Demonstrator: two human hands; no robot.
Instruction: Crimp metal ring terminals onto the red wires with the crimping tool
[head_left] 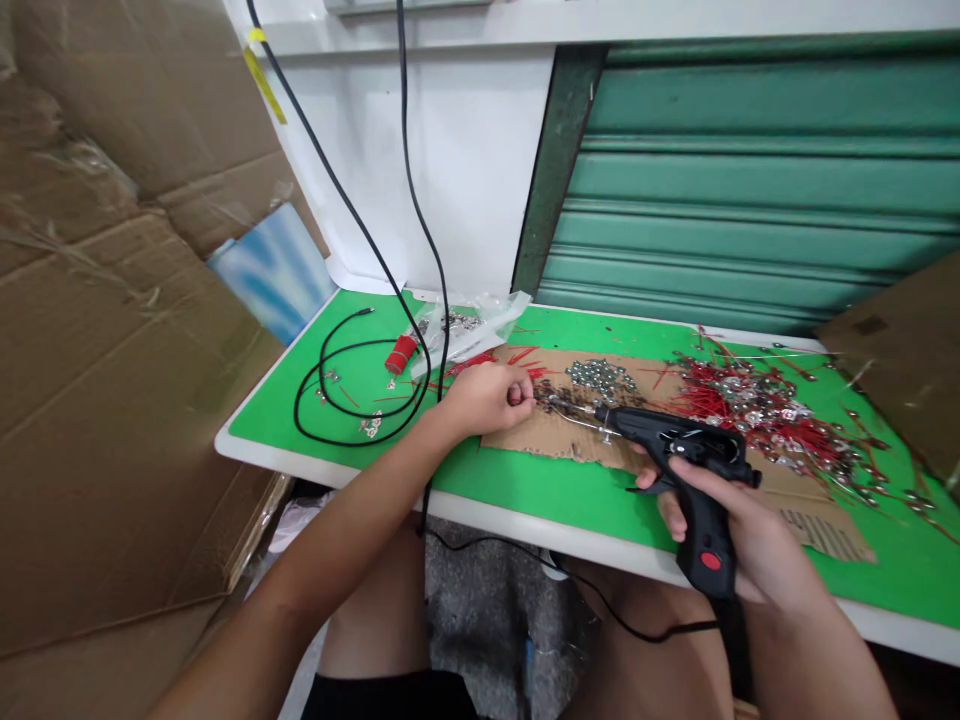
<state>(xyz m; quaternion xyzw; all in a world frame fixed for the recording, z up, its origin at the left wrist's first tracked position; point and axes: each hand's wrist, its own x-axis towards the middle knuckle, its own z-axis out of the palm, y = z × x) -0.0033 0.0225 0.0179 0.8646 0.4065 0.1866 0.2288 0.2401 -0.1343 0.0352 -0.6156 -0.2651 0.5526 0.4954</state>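
Note:
My right hand (720,510) is wrapped round the grip of a black soldering gun (675,440) with a red button. Its thin metal tip points left, over a cardboard sheet (585,447) on the green tabletop. Near that tip, my left hand (495,398) is closed in a pinch; what its fingertips hold is too small to make out. Small metal rings (600,379) lie in a pile just behind the tip. Red wires with metal terminals (765,410) are heaped to the right of the gun. More short red wires (480,362) lie behind my left hand.
A clear plastic bag (480,330) of metal parts and a red wire bundle (401,354) lie at the back. A black cable (360,442) loops on the left of the green table (262,410). Cardboard boxes (112,400) stand at the left, a green shutter (750,180) behind.

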